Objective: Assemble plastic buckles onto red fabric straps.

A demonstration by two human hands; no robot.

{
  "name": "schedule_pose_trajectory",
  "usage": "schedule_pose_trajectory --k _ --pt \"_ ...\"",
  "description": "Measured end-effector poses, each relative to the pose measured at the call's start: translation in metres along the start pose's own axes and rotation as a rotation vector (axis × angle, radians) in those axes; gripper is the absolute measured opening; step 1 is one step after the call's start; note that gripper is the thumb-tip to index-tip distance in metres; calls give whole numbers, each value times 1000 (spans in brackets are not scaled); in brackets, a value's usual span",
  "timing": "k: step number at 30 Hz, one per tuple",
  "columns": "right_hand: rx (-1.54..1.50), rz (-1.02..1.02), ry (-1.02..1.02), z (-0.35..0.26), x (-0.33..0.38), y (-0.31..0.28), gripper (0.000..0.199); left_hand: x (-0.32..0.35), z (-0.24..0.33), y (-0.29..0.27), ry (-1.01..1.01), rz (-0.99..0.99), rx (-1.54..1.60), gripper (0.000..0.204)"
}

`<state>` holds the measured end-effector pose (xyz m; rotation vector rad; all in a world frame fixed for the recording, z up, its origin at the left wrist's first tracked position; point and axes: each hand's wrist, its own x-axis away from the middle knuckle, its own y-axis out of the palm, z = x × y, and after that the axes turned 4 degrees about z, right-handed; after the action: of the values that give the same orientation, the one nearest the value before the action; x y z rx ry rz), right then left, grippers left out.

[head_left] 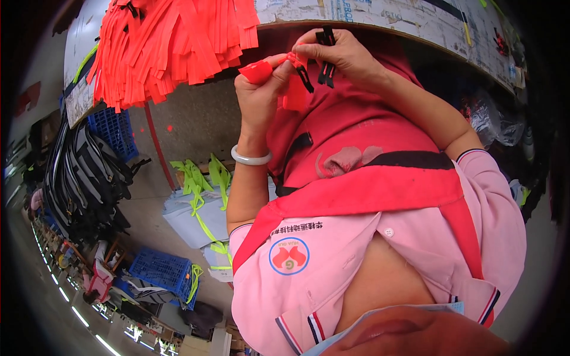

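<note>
In front of my red apron (pixel 356 133), my left hand (pixel 261 89) is closed around a bright orange-red fabric strap (pixel 256 72), which sticks out past the thumb. One black slotted buckle (pixel 304 78) hangs on the strap between my hands. My right hand (pixel 350 56) pinches close to the strap's end with thumb and forefinger. More black slotted buckles (pixel 326 72) are tucked in the same hand, poking out above and below the fingers. Exactly how the strap runs through the hanging buckle is hidden by my fingertips.
A thick heap of orange-red straps (pixel 172 47) hangs over the edge of a worn worktable (pixel 380 13). To the left are black-and-grey straps (pixel 83 172) and a blue crate (pixel 113 132). Pale sheets with lime-green strips (pixel 196 219) lie lower down, near another blue crate (pixel 160 272).
</note>
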<state>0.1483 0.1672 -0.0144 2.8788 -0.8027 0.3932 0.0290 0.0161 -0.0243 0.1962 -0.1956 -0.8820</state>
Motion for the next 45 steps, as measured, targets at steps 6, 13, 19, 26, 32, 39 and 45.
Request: schedule_pose_trajectory --k 6,13,19,26,32,39,45 --pt "60 -95 -191 -22 5 -1 18 -1 8 -6 -189 -34 183 16" --pt "92 -181 -40 -36 16 5 16 1 -1 -21 -304 -159 323 18" --pt "150 -172 -37 -32 14 4 17 -1 3 -21 -307 -211 314 18" --pt "168 -196 -9 -31 13 0 17 1 3 -21 -345 -196 252 18" --pt "171 -226 55 -32 15 0 17 2 18 -16 -318 -190 43 16" --pt "225 -207 73 -33 15 3 16 2 10 -20 -354 -169 272 17" --pt "265 -271 110 -39 16 1 15 2 12 -25 -387 -231 188 16"
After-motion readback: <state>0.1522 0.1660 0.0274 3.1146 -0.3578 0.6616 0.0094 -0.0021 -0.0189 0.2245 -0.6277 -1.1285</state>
